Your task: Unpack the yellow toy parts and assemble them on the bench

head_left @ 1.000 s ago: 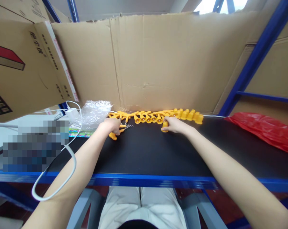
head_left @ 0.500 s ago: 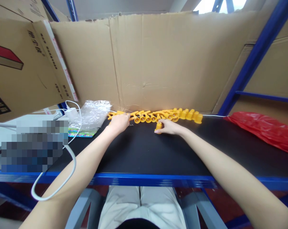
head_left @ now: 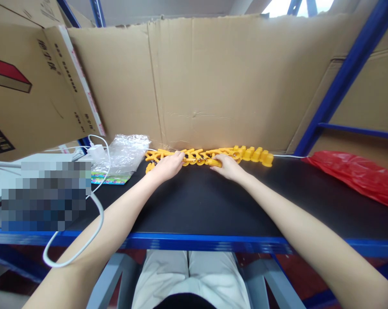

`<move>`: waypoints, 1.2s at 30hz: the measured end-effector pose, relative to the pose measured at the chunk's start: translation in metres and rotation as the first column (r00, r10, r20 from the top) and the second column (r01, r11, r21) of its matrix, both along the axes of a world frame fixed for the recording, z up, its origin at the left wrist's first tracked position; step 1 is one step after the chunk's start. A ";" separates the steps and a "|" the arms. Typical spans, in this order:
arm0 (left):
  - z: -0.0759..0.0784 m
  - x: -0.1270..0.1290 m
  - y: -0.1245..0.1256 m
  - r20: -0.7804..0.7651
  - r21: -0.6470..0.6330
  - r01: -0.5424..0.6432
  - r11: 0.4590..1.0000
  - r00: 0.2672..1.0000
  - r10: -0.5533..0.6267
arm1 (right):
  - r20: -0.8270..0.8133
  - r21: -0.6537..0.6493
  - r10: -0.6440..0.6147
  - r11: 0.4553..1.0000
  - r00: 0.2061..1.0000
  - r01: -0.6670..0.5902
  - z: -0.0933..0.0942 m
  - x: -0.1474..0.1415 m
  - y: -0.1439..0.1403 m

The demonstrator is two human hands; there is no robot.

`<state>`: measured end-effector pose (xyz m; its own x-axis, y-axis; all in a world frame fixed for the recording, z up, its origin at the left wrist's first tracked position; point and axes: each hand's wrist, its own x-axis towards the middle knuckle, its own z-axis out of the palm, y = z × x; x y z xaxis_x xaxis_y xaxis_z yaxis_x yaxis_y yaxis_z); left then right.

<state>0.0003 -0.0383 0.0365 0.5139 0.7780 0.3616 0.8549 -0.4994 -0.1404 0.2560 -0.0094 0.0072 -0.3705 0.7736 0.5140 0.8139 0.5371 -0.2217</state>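
My left hand (head_left: 171, 166) is closed round a yellow plastic piece (head_left: 190, 160) whose thin stem points right, past the fingertips. Most of that piece is hidden by the hand. Facing it, my right hand (head_left: 228, 168) pinches a small yellow cup (head_left: 215, 162) tipped on its side, its end toward the stem. A small gap seems to separate the two parts. Behind both hands lies a row of yellow branched pieces with cups (head_left: 195, 153). More yellow cups (head_left: 257, 155) stand in a line to the right of it.
A black mat (head_left: 200, 201) covers the blue-edged table. Clear plastic wrap (head_left: 126, 150) and a white cable (head_left: 100, 210) lie left, beside a blurred-out object. A red plastic bag (head_left: 351, 174) is at right. A cardboard panel (head_left: 232, 81) stands along the back.
My left hand has moved right and now shows a yellow stem. My right hand has raised the cup slightly and tipped it from upright onto its side, so both hands are closer together.
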 end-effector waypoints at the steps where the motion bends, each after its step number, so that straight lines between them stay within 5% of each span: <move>1: 0.000 0.000 0.000 -0.001 -0.004 0.004 1.000 1.000 -0.004 | -0.008 0.004 0.002 1.000 1.000 -0.002 0.000 0.000 0.000; 13: -0.007 0.005 0.002 0.163 0.087 0.196 0.977 0.964 -0.208 | -0.099 0.150 0.239 0.963 0.966 -0.223 0.002 -0.013 -0.013; 19: -0.011 0.003 0.011 0.357 0.171 0.116 0.978 0.918 -0.171 | -0.125 0.162 0.263 0.957 0.957 -0.241 0.008 -0.020 -0.023; 29: -0.009 0.004 0.006 0.316 0.167 0.051 0.985 0.943 -0.103 | -0.170 0.116 0.211 0.974 0.963 -0.193 0.009 -0.021 -0.023; 36: -0.007 -0.002 0.009 0.332 0.130 -0.011 0.991 0.943 -0.033 | -0.455 -0.074 0.289 0.931 0.842 -0.359 0.010 -0.010 -0.012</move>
